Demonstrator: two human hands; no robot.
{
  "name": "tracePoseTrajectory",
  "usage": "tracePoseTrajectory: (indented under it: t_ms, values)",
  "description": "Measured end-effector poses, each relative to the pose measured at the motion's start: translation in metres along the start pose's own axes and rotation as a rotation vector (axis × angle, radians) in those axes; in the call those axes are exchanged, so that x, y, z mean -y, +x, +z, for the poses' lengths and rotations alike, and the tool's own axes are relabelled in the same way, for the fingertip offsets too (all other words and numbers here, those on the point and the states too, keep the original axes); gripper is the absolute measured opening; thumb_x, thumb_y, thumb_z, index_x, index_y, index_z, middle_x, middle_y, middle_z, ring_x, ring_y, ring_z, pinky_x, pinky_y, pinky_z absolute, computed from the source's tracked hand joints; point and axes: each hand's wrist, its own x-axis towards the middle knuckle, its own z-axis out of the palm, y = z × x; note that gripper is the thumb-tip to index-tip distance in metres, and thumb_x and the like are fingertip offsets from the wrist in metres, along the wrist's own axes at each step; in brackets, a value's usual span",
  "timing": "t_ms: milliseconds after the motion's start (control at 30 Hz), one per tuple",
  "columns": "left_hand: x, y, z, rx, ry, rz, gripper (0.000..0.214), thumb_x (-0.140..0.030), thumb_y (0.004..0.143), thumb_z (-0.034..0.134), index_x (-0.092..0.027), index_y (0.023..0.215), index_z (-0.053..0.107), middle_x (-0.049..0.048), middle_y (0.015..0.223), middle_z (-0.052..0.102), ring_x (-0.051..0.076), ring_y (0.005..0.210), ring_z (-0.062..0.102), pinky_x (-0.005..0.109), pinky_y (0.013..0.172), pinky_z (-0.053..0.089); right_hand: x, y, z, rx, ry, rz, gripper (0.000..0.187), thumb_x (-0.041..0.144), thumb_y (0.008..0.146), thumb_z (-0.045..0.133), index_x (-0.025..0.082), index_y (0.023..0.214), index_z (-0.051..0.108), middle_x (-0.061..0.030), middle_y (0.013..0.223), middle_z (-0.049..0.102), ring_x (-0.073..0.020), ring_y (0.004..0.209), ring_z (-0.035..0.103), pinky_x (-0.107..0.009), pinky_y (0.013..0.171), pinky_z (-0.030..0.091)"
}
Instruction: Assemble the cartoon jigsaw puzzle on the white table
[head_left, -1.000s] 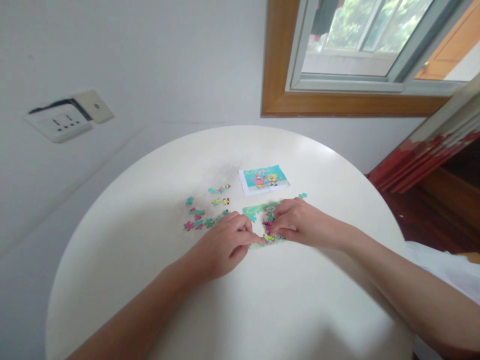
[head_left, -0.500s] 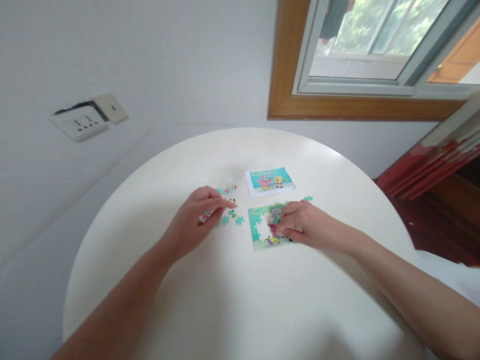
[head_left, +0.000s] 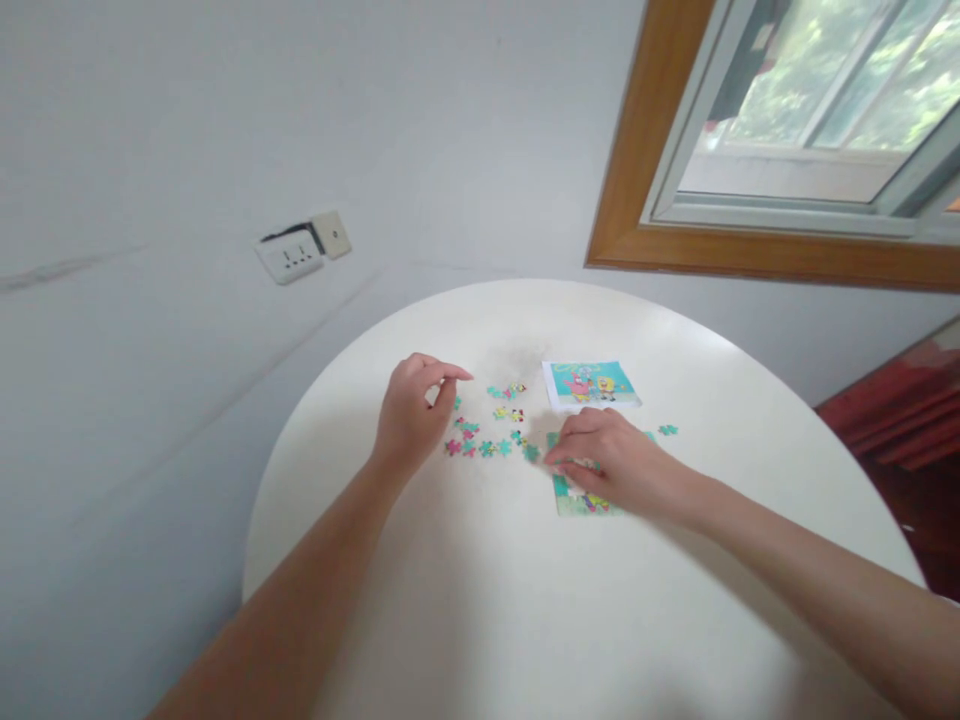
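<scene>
The right hand (head_left: 611,468) lies flat, fingers loosely spread and gripping nothing, on the partly built puzzle (head_left: 583,503). It hides most of the puzzle, so only the near strip and a far corner show. The left hand (head_left: 411,420) is lifted off the round white table (head_left: 525,620) with its fingers curled and its thumb and forefinger brought close. It cannot be told whether a piece sits between them.

The loose pieces (head_left: 487,432), small and blurred, are scattered between the two hands, just right of the left hand and touching the puzzle's left edge. A single piece (head_left: 667,430) lies just beyond the right hand. The picture card (head_left: 591,384) rests nearer the table's far edge, beyond the puzzle. Both forearms are cut off by the bottom of the view.
</scene>
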Motion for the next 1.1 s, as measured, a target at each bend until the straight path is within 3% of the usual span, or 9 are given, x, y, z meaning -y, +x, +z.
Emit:
tracePoseTrajectory:
  t_ms: [200,333,467,800,1000,1100]
  values:
    - [0.009,0.001,-0.001,-0.071,-0.011,-0.007,0.024,-0.014,0.084,0.049,-0.02,0.087,0.072,0.0027,0.082,0.058,0.017,0.08,0.055,0.032,0.079,0.045,0.019,0.069,0.028,0.009,-0.003,0.01,0.022,0.019,0.09,0.056,0.021,0.105,0.072,-0.007,0.101,0.069,-0.0195,0.099,0.059,-0.032,0.089,0.041]
    - [0.011,0.001,0.0,-0.098,-0.004,-0.017,0.025,-0.012,0.083,0.048,-0.02,0.086,0.072,0.0027,0.081,0.059,0.017,0.079,0.054,0.032,0.081,0.045,0.029,0.097,0.044,0.062,-0.084,0.026,0.026,0.03,0.089,0.06,0.02,0.111,0.07,-0.0103,0.105,0.066,-0.0229,0.101,0.057,-0.036,0.092,0.039]
    - [0.008,-0.001,0.0,-0.115,-0.024,-0.017,0.025,-0.011,0.083,0.048,-0.02,0.086,0.071,0.0027,0.081,0.057,0.017,0.078,0.054,0.032,0.081,0.045,0.033,0.107,0.051,0.108,-0.115,0.045,0.027,0.03,0.088,0.062,0.021,0.113,0.069,-0.0105,0.106,0.063,-0.0229,0.101,0.056,-0.036,0.091,0.039]
    - [0.01,0.0,-0.001,-0.132,-0.045,-0.016,0.024,-0.011,0.084,0.049,-0.02,0.086,0.072,0.0029,0.082,0.056,0.017,0.08,0.054,0.033,0.081,0.044,0.033,0.124,0.046,0.201,-0.054,0.042,0.014,0.023,0.083,0.067,0.018,0.094,0.073,-0.0098,0.099,0.065,-0.0216,0.099,0.059,-0.033,0.089,0.041]
    - [0.011,-0.001,-0.001,-0.13,-0.055,-0.023,0.025,-0.011,0.084,0.049,-0.019,0.086,0.072,0.0029,0.081,0.055,0.017,0.079,0.054,0.032,0.08,0.044,0.031,0.129,0.05,0.211,0.075,0.011,0.015,0.006,0.078,0.063,0.015,0.084,0.073,-0.0052,0.084,0.07,-0.0153,0.085,0.062,-0.025,0.081,0.044]
    - [0.011,-0.001,0.0,-0.136,-0.055,-0.03,0.025,-0.011,0.084,0.049,-0.02,0.085,0.072,0.0029,0.081,0.055,0.018,0.079,0.053,0.032,0.079,0.044,0.033,0.127,0.052,0.17,0.057,0.017,0.017,0.006,0.078,0.062,0.013,0.088,0.073,-0.0068,0.089,0.07,-0.0154,0.084,0.063,-0.025,0.079,0.045]
